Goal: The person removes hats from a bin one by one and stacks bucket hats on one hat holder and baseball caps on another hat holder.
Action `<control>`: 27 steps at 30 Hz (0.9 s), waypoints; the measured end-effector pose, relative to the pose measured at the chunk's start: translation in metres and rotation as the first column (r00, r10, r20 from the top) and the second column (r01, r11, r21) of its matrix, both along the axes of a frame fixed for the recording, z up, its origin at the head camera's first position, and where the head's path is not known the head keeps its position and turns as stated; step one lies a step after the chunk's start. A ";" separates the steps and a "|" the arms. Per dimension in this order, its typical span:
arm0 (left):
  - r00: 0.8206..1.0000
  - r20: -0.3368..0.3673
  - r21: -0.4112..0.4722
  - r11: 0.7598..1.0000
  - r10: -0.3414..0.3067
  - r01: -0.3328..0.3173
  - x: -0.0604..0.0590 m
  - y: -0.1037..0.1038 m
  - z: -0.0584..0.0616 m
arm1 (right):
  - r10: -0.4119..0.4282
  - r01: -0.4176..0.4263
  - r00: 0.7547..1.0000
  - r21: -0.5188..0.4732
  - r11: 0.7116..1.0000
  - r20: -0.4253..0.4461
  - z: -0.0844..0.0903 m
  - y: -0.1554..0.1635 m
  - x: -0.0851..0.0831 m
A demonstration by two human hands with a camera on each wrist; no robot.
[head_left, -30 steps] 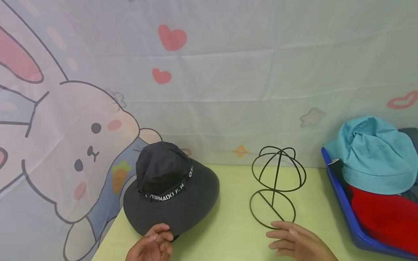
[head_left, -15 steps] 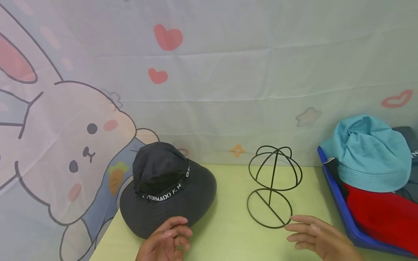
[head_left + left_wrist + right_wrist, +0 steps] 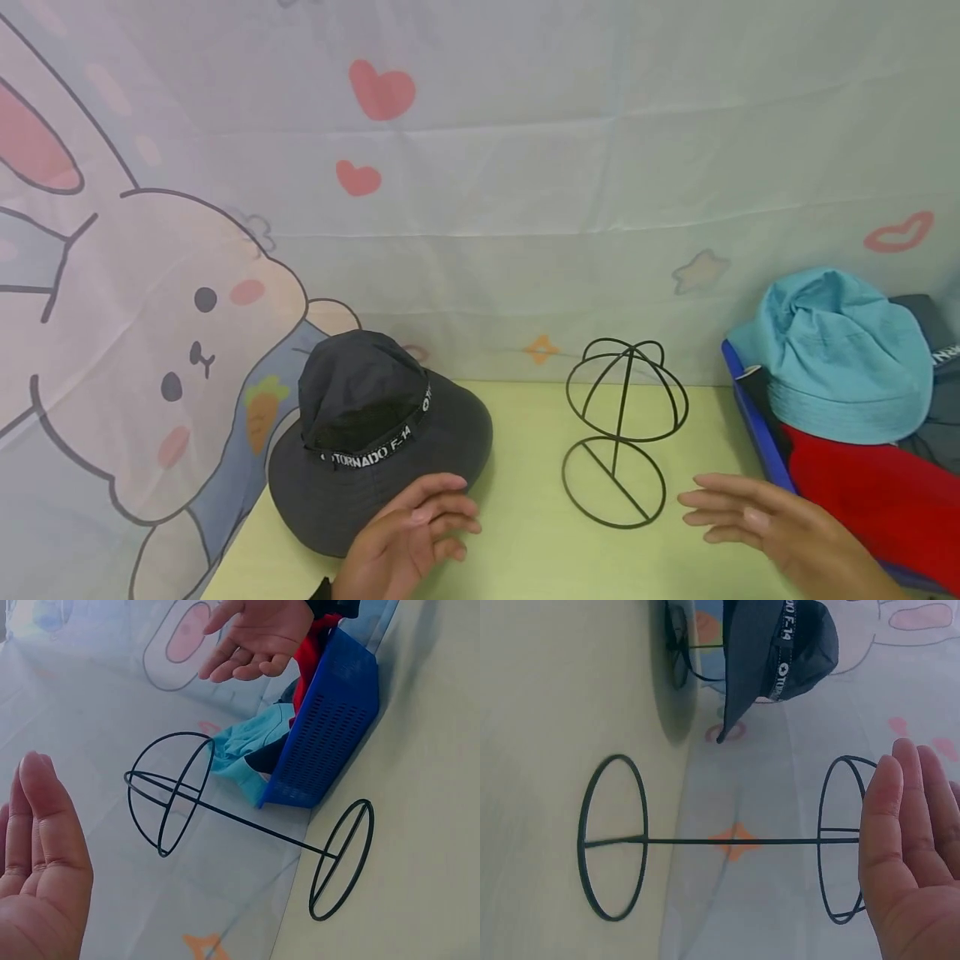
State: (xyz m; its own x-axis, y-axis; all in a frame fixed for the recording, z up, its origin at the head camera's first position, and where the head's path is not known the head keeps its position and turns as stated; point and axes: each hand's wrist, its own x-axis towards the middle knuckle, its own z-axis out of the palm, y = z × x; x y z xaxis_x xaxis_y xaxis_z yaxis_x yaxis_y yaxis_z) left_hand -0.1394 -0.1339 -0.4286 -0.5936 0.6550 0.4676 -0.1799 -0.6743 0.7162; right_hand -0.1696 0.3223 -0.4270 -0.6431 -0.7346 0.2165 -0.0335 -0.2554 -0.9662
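Observation:
A dark grey bucket hat (image 3: 375,433) with white lettering on its band sits raised on a stand at the left; the stand's wire base shows below the brim in the right wrist view. My left hand (image 3: 412,533) is in front of the brim, fingers relaxed and holding nothing. To its right a bare black wire hat stand (image 3: 617,450) rises from a round base. My right hand (image 3: 780,525) hovers between that stand and the blue basket, palm turned inward, fingers loosely extended. In the left wrist view the wire hat stand (image 3: 247,821) lies between both hands, untouched.
A blue perforated basket (image 3: 330,720) at the right holds a light blue bucket hat (image 3: 840,358), a red cloth item (image 3: 877,500) and dark grey hats. Behind the yellow-green table (image 3: 525,533) hangs a cloth backdrop with a printed rabbit (image 3: 202,333).
Both hands have shifted rightward; the right hand has left the stand's base area toward the basket. The whole scene has drifted slightly left in view. The hat and the bare stand keep their places.

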 end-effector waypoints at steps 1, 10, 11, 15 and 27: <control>1.000 0.000 0.001 1.000 0.004 -0.004 0.000 0.003 0.001 | -0.056 0.060 0.997 0.063 0.996 -0.051 0.001 0.003 0.001; 0.998 -0.027 -0.023 0.998 0.050 -0.051 -0.007 0.022 0.002 | -0.337 0.500 0.857 0.468 0.728 -0.390 0.015 0.020 0.007; 0.998 -0.025 -0.034 0.998 0.059 -0.060 -0.008 0.023 0.002 | -0.346 0.515 0.851 0.492 0.702 -0.396 0.017 0.022 0.008; 0.994 -0.034 -0.079 0.991 0.107 -0.109 -0.012 0.032 0.001 | -0.367 0.547 0.834 0.526 0.651 -0.412 0.028 0.027 0.006; 0.980 -0.049 -0.126 0.972 0.194 -0.199 -0.021 0.054 -0.005 | -0.396 0.674 0.731 0.502 0.542 -0.555 0.046 0.047 -0.010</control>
State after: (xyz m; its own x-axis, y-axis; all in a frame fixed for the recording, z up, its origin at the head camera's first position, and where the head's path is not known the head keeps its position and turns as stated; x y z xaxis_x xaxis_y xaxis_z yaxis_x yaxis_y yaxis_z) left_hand -0.1607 -0.0798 -0.4333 -0.7007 0.5839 0.4099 -0.0256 -0.5948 0.8035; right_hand -0.1793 0.3689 -0.3814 -0.9436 -0.3038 0.1317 -0.2952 0.5916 -0.7503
